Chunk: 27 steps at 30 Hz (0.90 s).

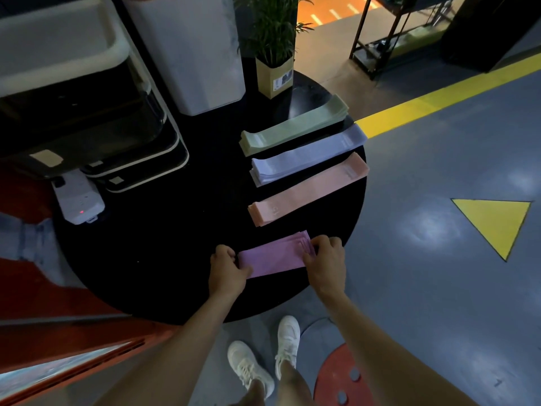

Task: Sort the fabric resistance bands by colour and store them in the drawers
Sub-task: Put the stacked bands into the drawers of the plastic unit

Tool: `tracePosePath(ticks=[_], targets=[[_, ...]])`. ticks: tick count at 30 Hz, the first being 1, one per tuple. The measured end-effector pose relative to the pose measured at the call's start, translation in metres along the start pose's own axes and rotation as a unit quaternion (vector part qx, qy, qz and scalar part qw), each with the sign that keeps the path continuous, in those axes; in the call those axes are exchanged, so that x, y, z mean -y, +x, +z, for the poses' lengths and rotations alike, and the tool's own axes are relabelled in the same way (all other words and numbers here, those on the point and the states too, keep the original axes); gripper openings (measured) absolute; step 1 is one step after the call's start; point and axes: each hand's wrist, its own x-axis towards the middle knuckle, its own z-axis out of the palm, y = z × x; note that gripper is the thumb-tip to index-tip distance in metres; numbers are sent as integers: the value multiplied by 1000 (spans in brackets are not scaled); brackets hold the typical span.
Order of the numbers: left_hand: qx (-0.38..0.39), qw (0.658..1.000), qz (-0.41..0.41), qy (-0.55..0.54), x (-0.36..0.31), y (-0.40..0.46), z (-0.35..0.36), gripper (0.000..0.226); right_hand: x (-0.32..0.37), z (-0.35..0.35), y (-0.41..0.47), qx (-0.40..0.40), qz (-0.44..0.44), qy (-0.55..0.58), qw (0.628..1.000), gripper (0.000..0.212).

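From the head camera we look down on a round black table [164, 259] standing on a grey floor [439, 288] marked with a yellow line [439, 95] and a yellow triangle [494, 224].

At the near edge of the table we see both hands on a stack of purple bands [273, 256]. The left hand [227, 269] has its fingers curled over the stack's left end, thumb lying across the near corner, so it grips that end. The right hand [326, 260] has its fingers bent down onto the right end, where the layered edges of the bands bunch under the fingertips; it holds that end pinched. The stack lies flat between the two hands.

Beyond it we see three more stacks laid side by side and apart from one another: pink bands [307, 190] nearest, then lavender bands [307, 155], then green bands [292, 126] farthest, their right ends reaching the table's edge.

At the table's left stands a set of drawers [87, 118] with dark fronts and cream rims, the top one pulled out. Just beside it lies a white power strip [79, 200] with a red light. Behind stand a white box [190, 51] and a potted plant [273, 54]. Below the table we see white shoes [263, 358] on the floor.
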Motion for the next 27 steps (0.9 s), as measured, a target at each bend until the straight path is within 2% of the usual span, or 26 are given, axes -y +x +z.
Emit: tracePosePath(ticks=[3,11,18,21,27], targets=[[16,1000,-16,-2,2,1,2,41,-1,-2,7,35,11,2,999,40],[61,998,-24,20,-4,2,4,36,5,-1,24,116,19,2,993,26],[64,998,-21,0,-5,-6,-3,33,11,-6,26,147,23,46,988,16],[57,998,-4,-22,-8,-11,-17,26,20,-11,23,163,8,63,985,19],[26,997,37,-67,-34,-11,-76,26,72,-34,34,173,-56,122,976,21]])
